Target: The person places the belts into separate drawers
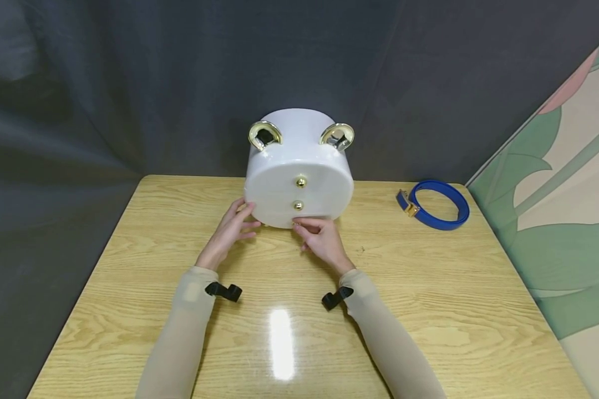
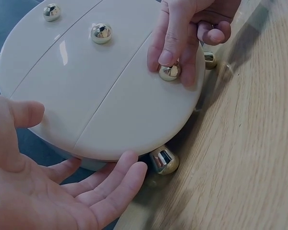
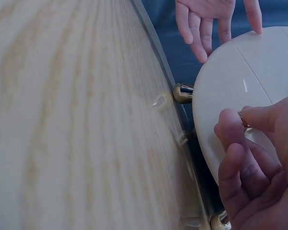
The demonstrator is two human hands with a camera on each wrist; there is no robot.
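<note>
A white oval box (image 1: 279,194) with gold ring-shaped ears and gold knobs stands at the back of the table. Its front shows drawer seams in the left wrist view. My right hand (image 1: 323,242) pinches the lowest gold knob (image 2: 169,72) between thumb and fingers; in the right wrist view the fingers mostly cover that knob. With fingers spread, my left hand (image 1: 228,231) touches the box's lower left edge. Small gold feet, one of them a rounded foot (image 2: 164,160), show beneath the box.
A coiled blue belt (image 1: 440,224) with a gold buckle lies to the right on the wooden table (image 1: 155,249). Dark cloth (image 1: 179,83) hangs behind the box, and a patterned green and pink panel (image 1: 554,221) stands along the right side.
</note>
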